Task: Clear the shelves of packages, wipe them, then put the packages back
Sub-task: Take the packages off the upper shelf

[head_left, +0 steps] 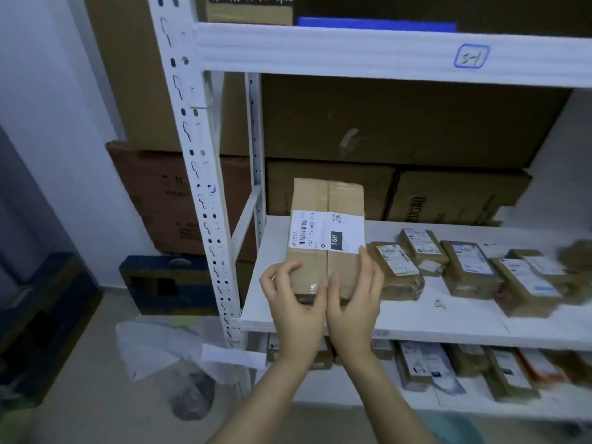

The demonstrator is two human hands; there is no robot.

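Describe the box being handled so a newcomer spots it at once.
On the white rack, look at the left end of the middle shelf. The left hand and right hand hold a tan taped box there. It is far bigger than the small packages to its right, and its white label reads 15H.

My left hand (294, 302) and right hand (355, 299) hold a box (323, 251) at the left end of the middle shelf (416, 318); small parcels (464, 267) lie to its right, cartons (330, 190) behind, further parcels (423, 363) on the shelf below (464, 408).
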